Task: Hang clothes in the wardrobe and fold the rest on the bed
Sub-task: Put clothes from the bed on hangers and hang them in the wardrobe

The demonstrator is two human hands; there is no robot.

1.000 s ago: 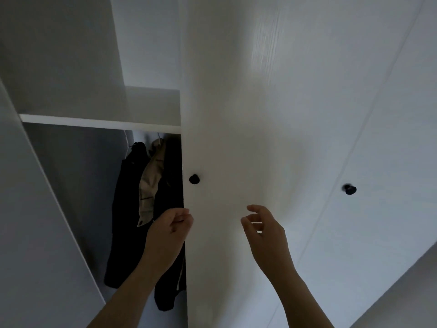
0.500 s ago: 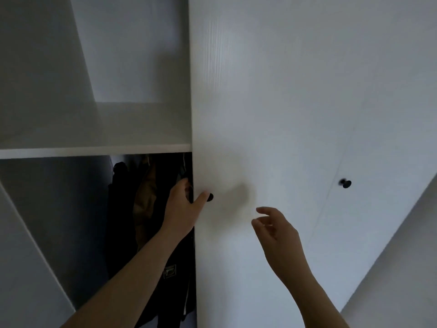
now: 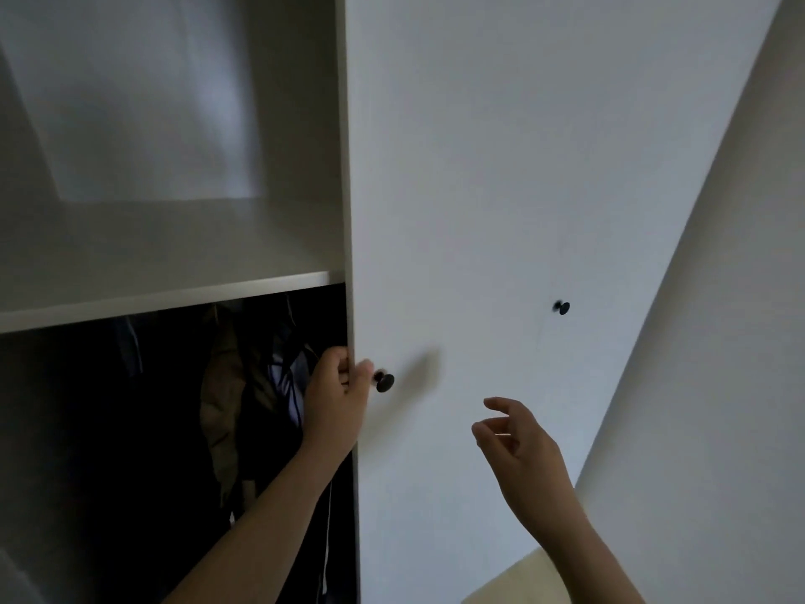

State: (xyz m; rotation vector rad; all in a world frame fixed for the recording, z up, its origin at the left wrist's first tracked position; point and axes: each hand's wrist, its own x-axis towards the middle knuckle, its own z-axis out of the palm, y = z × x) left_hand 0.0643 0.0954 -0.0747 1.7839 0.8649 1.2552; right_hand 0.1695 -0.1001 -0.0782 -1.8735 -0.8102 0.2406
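While the left hand grips the wardrobe door edge beside its black knob, fingers curled round it, probably to swing it, the right hand hovers empty, fingers loosely spread. Dark clothes hang inside under the shelf.

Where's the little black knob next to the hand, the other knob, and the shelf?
Near knob [image 3: 385,382], head view: its round black face, beside the left hand's thumb.
Far knob [image 3: 563,307], head view: its round black head.
Shelf [image 3: 165,298], head view: its white front edge, above the hanging clothes.
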